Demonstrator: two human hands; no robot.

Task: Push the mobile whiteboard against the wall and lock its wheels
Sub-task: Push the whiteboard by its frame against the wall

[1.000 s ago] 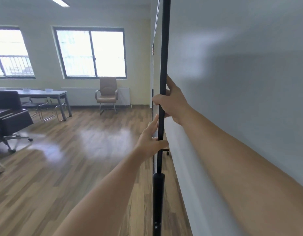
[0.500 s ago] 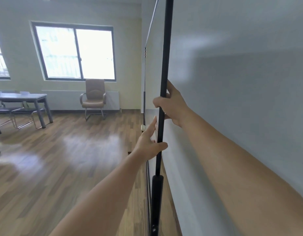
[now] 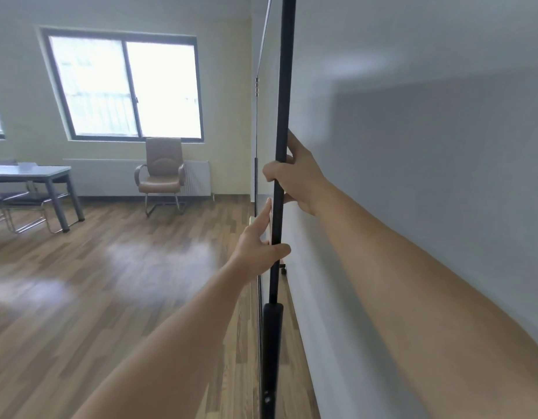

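I see the mobile whiteboard edge-on: its near black post (image 3: 284,86) runs top to bottom mid-frame, and the thin far edge (image 3: 257,140) stands just left of it. The grey-white wall (image 3: 428,146) fills the right side, with a narrow gap of floor between it and the post. My right hand (image 3: 295,176) is wrapped around the post at chest height. My left hand (image 3: 258,249) sits lower, thumb hooked over the post and fingers stretched flat along the board's side. A small caster (image 3: 282,270) shows on the floor behind the post.
Wooden floor (image 3: 116,282) spreads to the left. A tan armchair (image 3: 160,173) stands under the window (image 3: 125,86) at the far wall, beside a radiator (image 3: 198,176). A grey table (image 3: 35,172) with metal-framed chairs is at far left.
Both hands stay on the post in the same grip. The view has swung, and the black swivel chair at left has gone out of view.
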